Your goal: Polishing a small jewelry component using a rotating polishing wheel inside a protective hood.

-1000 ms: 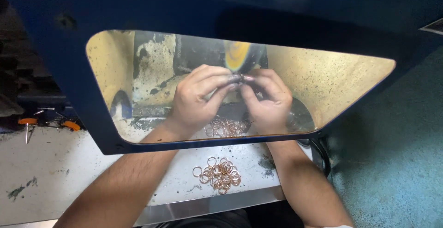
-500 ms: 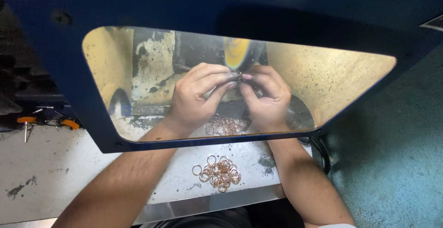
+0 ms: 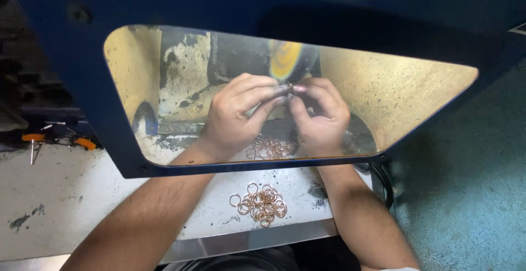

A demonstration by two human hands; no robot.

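Note:
Behind a clear shield [image 3: 416, 90] in a blue machine hood, my left hand [image 3: 235, 115] and my right hand [image 3: 320, 117] meet fingertip to fingertip. Together they pinch a small metal ring [image 3: 289, 89] right below a spinning yellow polishing wheel [image 3: 286, 60]. The ring is mostly hidden by my fingers. A heap of copper-coloured rings [image 3: 262, 203] lies on the grey bench in front of the hood, between my forearms. More rings [image 3: 269, 148] lie under my hands behind the shield.
The blue hood [image 3: 109, 139] frames the window on all sides. Pliers with orange handles [image 3: 55, 139] lie at the far left of the stained bench [image 3: 66, 205]. A black cable [image 3: 383, 183] runs beside my right forearm, over a teal floor [image 3: 471, 194].

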